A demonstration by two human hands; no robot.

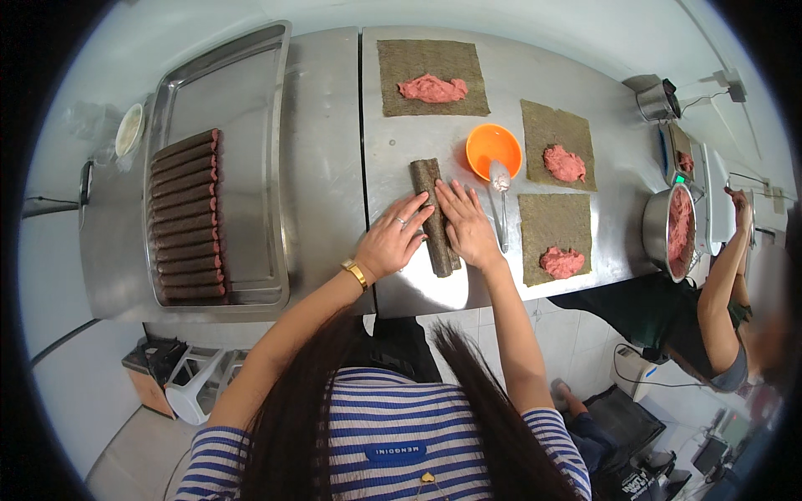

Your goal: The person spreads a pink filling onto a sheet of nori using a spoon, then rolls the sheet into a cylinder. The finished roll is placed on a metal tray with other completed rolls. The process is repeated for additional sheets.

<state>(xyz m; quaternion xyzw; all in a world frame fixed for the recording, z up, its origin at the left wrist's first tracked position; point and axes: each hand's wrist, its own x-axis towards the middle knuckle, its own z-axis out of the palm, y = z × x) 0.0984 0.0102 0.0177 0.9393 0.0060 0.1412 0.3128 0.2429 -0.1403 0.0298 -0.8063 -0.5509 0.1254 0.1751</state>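
Observation:
A dark seaweed roll [429,224] lies on the steel table between my hands, its long side pointing away from me. My left hand [391,237] rests along its left side with the fingers spread and the tips on the roll. Against the right side, my right hand [468,224] lies flat with fingers stretched out. Neither hand is wrapped round it. Just beyond my right hand stands an orange bowl [483,149], with a spoon [501,188] whose whitish, coated head leans on the rim and whose handle reaches down to the table.
Several finished-looking rolls [185,221] lie in a metal tray [284,108] at left. Seaweed sheets [393,63] with pink minced filling [434,88] lie beyond and right of me. A metal bowl of pink paste [680,225] stands far right, beside another person's arm [725,275].

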